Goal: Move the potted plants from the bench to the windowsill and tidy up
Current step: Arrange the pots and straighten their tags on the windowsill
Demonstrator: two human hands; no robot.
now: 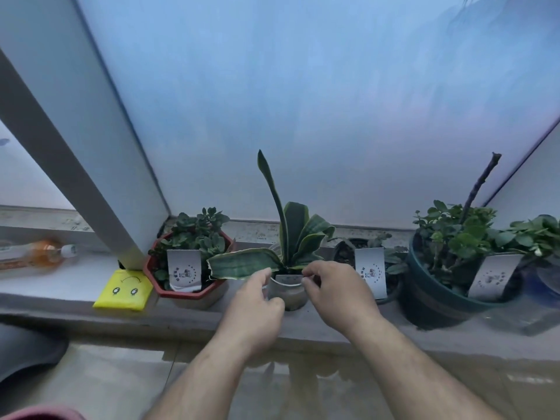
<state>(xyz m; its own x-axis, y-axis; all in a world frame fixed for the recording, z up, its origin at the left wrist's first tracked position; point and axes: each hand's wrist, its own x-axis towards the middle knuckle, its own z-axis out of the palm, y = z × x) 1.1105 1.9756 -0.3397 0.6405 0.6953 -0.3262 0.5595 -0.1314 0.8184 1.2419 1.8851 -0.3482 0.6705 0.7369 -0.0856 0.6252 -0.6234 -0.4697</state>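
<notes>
Yellow pouch (pixel 124 290) with printed eyes, red octagonal pot (pixel 185 291), seemingly dark teal pot (pixel 436 301)

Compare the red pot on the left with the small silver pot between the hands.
The red pot is wide and angular; the silver pot is small and rounded. The red pot holds a low bushy plant; the silver pot holds long striped leaves, one standing tall. No hand is at the red pot, while the left hand and right hand are at the silver pot's rim. Both stand on the windowsill, each with a white tag.
</notes>
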